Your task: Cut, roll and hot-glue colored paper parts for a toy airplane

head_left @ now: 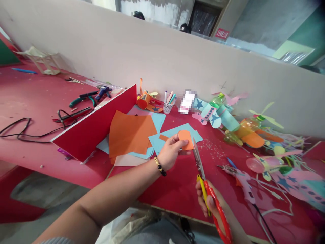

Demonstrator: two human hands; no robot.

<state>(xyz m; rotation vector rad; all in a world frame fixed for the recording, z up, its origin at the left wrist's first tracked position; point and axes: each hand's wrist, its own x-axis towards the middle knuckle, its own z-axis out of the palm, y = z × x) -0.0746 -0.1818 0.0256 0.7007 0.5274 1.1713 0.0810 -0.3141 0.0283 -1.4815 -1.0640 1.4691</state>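
Observation:
My left hand (172, 150), with a beaded bracelet (159, 166) on the wrist, pinches a small orange paper piece (186, 139) with a rounded top. In my right hand (209, 196) is a pair of scissors (199, 162) with red and yellow handles, blades pointing up and away from me. The blade tips lie along the right edge of the orange piece; whether they touch it I cannot tell. Under and behind the left hand are light blue paper sheets (175, 132), and a large orange sheet (132, 134) lies to the left.
A red divider board (99, 122) stands left, with pliers (83, 98) beyond. A pen cup (167, 107) is at the back. Bottle-and-paper planes (215, 112) crowd the right. A hot glue gun (243, 186) and its cord lie right of the scissors. Paper scraps (213, 149) dot the red table.

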